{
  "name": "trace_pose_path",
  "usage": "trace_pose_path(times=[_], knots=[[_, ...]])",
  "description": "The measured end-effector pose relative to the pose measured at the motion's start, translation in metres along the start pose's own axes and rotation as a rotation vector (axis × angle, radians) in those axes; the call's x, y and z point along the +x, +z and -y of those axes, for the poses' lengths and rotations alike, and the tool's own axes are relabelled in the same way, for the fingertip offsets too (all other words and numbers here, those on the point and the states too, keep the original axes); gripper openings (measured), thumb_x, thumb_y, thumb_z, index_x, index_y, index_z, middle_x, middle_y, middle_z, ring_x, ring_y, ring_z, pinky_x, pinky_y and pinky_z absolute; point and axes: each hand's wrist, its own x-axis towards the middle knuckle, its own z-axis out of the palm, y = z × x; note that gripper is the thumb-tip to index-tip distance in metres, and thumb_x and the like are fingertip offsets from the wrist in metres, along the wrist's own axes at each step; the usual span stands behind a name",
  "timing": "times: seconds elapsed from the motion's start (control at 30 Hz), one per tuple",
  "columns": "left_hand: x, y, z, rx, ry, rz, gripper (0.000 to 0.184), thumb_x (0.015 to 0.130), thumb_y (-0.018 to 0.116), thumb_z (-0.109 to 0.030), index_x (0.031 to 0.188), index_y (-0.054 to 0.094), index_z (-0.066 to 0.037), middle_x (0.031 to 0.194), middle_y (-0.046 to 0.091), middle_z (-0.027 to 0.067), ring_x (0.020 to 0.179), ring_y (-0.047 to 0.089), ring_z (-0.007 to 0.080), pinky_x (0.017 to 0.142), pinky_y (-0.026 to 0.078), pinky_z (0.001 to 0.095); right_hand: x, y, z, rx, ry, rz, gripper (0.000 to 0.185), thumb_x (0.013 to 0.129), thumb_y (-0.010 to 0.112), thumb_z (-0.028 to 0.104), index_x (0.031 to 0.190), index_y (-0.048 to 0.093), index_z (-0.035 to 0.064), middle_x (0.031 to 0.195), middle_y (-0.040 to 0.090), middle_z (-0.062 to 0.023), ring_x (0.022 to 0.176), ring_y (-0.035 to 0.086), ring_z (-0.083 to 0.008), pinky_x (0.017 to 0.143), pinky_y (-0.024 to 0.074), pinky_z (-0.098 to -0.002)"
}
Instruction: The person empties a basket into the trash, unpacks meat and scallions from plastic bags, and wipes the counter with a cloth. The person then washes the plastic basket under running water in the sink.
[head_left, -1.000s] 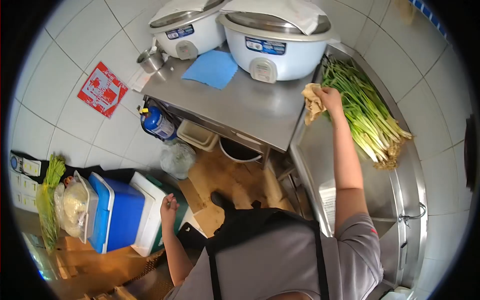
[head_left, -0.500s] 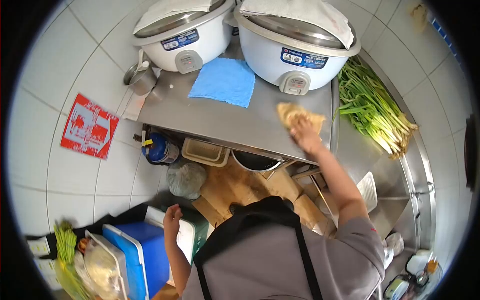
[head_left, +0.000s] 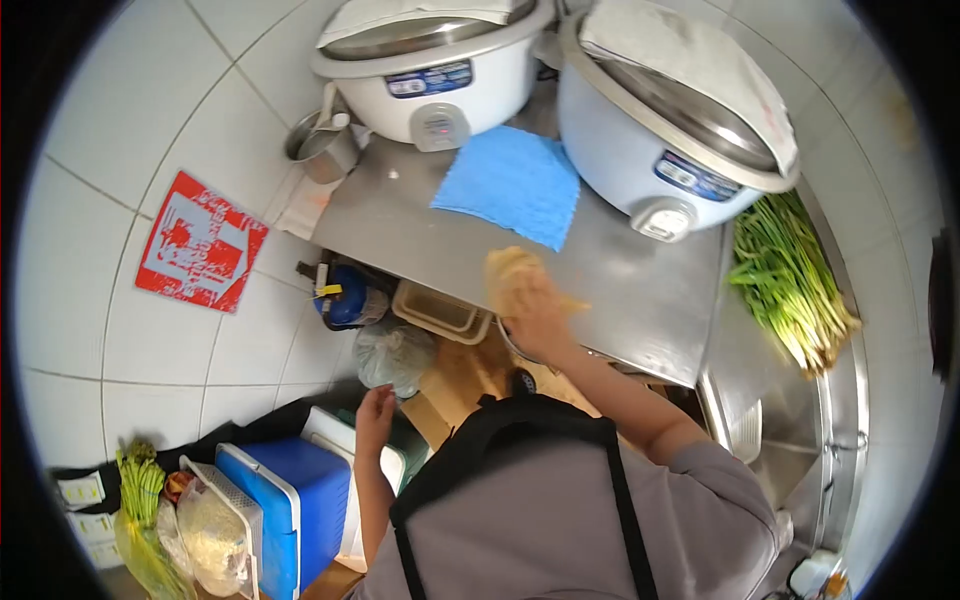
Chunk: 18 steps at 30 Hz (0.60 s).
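My right hand (head_left: 537, 315) presses a yellowish cloth (head_left: 513, 268) down near the front edge of the steel counter (head_left: 640, 290), its fingers over the cloth and partly blurred. Beyond it a blue cloth (head_left: 510, 185) lies spread on the counter, apart from my hand. My left hand (head_left: 375, 412) hangs low by my side with nothing in it, fingers loosely bent. A tied plastic bag (head_left: 395, 355) is the nearest thing to it, with a white lid-like surface below.
Two rice cookers (head_left: 430, 90) stand at the counter's back, cloths over their lids. A metal cup (head_left: 325, 150) sits at the left corner, green onions (head_left: 795, 280) at the right. Below are a blue extinguisher (head_left: 350, 300), a plastic tray (head_left: 440, 315) and a blue cooler (head_left: 300, 500).
My right hand has slid the yellowish cloth leftward along the counter, toward its front edge. The view has turned, and my body has shifted a little. My left hand still hangs at my side.
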Motion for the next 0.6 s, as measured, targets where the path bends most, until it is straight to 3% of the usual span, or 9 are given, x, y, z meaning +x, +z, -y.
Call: trace_pose_path(times=[0.03, 0.13, 0.2, 0.27, 0.33, 0.43, 0.53, 0.6], knots=[[-0.001, 0.0, -0.006, -0.016, -0.014, 0.0, 0.022, 0.085, 0.052, -0.011, 0.105, 0.054, -0.001, 0.091, 0.06, 0.0083, 0.081, 0.056, 0.0135, 0.074, 0.044, 0.0254, 0.022, 0.008, 0.02, 0.061, -0.101, -0.038, 0.053, 0.082, 0.043, 0.031, 0.122, 0.039, -0.0038, 0.126, 0.037, -0.0231, 0.124, 0.024, -0.0401, 0.103, 0.018, -0.0472], [0.005, -0.006, 0.002, -0.005, -0.011, -0.066, 0.024, 0.085, 0.052, -0.012, 0.106, 0.053, 0.0, 0.091, 0.059, 0.0079, 0.08, 0.056, 0.0141, 0.074, 0.044, 0.0259, 0.111, 0.043, 0.051, 0.053, -0.114, -0.131, 0.046, 0.082, 0.044, 0.028, 0.116, 0.045, -0.0045, 0.122, 0.04, -0.0234, 0.122, 0.026, -0.04, 0.102, 0.0198, -0.048], [-0.002, -0.016, 0.011, -0.013, -0.024, -0.127, 0.024, 0.085, 0.052, -0.012, 0.107, 0.052, 0.0, 0.09, 0.059, 0.0074, 0.079, 0.056, 0.0139, 0.073, 0.044, 0.0256, 0.171, 0.043, 0.064, -0.085, 0.186, -0.055, 0.041, 0.082, 0.044, 0.023, 0.111, 0.049, -0.0054, 0.12, 0.042, -0.0245, 0.119, 0.03, -0.0411, 0.101, 0.0219, -0.0466], [-0.01, -0.021, 0.01, -0.067, -0.049, -0.186, 0.022, 0.085, 0.052, -0.009, 0.105, 0.053, 0.0, 0.089, 0.059, 0.0065, 0.077, 0.055, 0.0127, 0.071, 0.044, 0.0244, 0.231, 0.1, 0.041, 0.031, 0.368, -0.294, 0.036, 0.081, 0.044, 0.015, 0.109, 0.05, -0.0065, 0.115, 0.046, -0.0252, 0.113, 0.037, -0.0419, 0.1, 0.0243, -0.0452], [-0.02, -0.028, 0.021, -0.086, -0.114, -0.228, 0.022, 0.085, 0.052, -0.012, 0.105, 0.053, -0.001, 0.088, 0.059, 0.007, 0.077, 0.056, 0.0123, 0.07, 0.045, 0.0247, 0.268, 0.116, 0.026, -0.001, 0.376, -0.492, 0.034, 0.08, 0.042, 0.009, 0.109, 0.05, -0.006, 0.113, 0.048, -0.0242, 0.11, 0.041, -0.0393, 0.099, 0.026, -0.0457], [-0.024, -0.045, 0.02, -0.07, -0.184, -0.235, 0.022, 0.086, 0.052, -0.015, 0.104, 0.055, -0.002, 0.084, 0.059, 0.0065, 0.075, 0.057, 0.0131, 0.069, 0.045, 0.0255, 0.314, 0.116, 0.02, 0.139, 0.226, -0.421, 0.031, 0.075, 0.051, 0.007, 0.102, 0.05, -0.0075, 0.112, 0.047, -0.0249, 0.108, 0.042, -0.0388, 0.097, 0.028, -0.0441], [-0.016, -0.064, 0.022, -0.07, -0.173, -0.252, 0.021, 0.086, 0.052, -0.013, 0.103, 0.055, -0.001, 0.084, 0.06, 0.0064, 0.076, 0.057, 0.0128, 0.069, 0.045, 0.0257, 0.338, 0.135, 0.058, 0.402, 0.158, -0.066, 0.032, 0.074, 0.046, 0.0, 0.104, 0.052, -0.0044, 0.111, 0.05, -0.0207, 0.107, 0.045, -0.0329, 0.096, 0.0321, -0.0396], [0.002, -0.082, 0.029, -0.046, -0.145, -0.259, 0.021, 0.086, 0.052, -0.012, 0.103, 0.055, -0.002, 0.086, 0.06, 0.0062, 0.077, 0.057, 0.0126, 0.069, 0.045, 0.0255, 0.32, 0.147, 0.125, 1.084, 0.212, 0.101, 0.039, 0.074, 0.044, 0.002, 0.111, 0.051, -0.0014, 0.114, 0.051, -0.0182, 0.111, 0.045, -0.0298, 0.097, 0.0318, -0.0369]])
